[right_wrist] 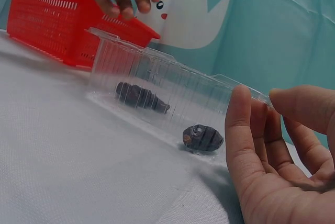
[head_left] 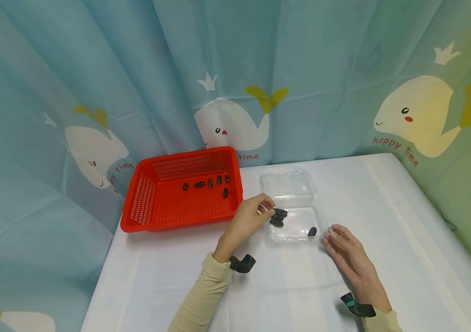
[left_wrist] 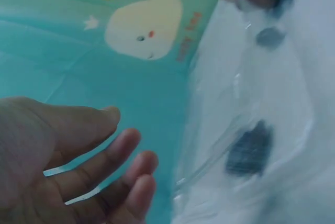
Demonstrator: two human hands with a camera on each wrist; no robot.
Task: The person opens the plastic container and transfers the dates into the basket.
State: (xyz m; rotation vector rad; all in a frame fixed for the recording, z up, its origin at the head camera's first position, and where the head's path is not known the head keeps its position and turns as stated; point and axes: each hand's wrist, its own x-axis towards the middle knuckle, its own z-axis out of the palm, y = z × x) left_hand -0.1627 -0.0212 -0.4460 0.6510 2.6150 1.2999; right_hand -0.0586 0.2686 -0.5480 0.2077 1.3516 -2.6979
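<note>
Currently noted: clear container (head_left: 300, 219), w/ lid (head_left: 287, 183) up, dark dates inside.
Observed L hand (head_left: 251, 216) above container's L side, w/ fingers parted & grip empty, by date cluster (head_left: 277, 218); R hand (head_left: 350, 254) pinching container's rim at near R corner, next to single date (head_left: 312, 231). Logged red basket (head_left: 173, 203) to L, w/ 6 loose dates (head_left: 210, 183) on floor. Set, like container, on white cloth (head_left: 384, 203); blue curtain (head_left: 322, 69) behind, w/ whale prints.

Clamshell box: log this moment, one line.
clamshell box: lid open, dates inside | left hand: empty, near box | right hand: pinching box | red basket: dates inside
</note>
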